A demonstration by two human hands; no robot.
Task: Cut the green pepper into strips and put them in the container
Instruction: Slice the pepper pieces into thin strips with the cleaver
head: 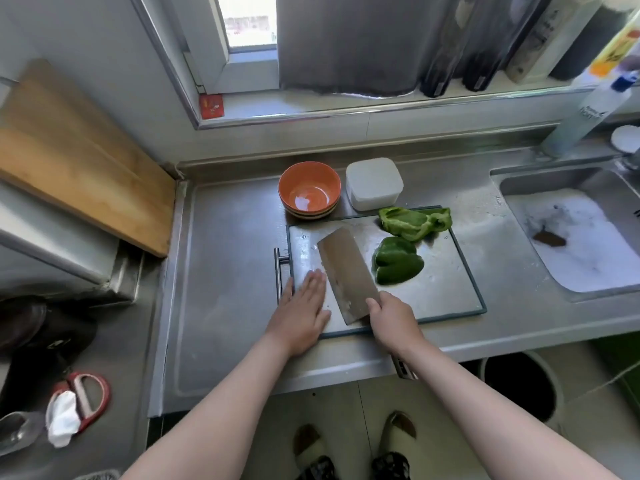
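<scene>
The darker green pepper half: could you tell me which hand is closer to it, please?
Right. The right hand grips the cleaver just short of the pepper half; the left hand lies flat farther left, beyond the cleaver.

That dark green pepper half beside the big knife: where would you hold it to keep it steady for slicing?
Probably on its domed back, from above and from the left. The pepper half lies skin side up on the cutting board, so fingers can press it down. The left hand is free and flat on the board; the right hand grips the cleaver.
</scene>
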